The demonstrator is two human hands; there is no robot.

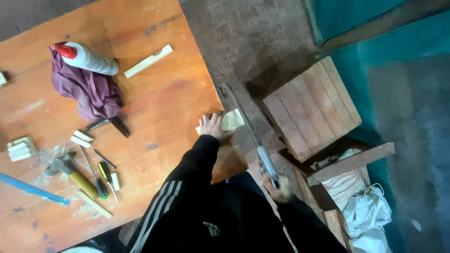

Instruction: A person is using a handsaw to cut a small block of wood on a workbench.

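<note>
One red-capped white glue bottle (89, 58) on purple cloth (89, 91)

A glue bottle (86, 58) lies on a cloth (89, 91) on the table (164, 98), left of a wood strip (148, 61).

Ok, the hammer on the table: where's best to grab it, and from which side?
Grip the hammer by its yellowish handle, near the free end that points toward the person. The dark head lies at the far-left end, on the table. Come from above: the handle lies flat, with a screwdriver close on its right.
</note>
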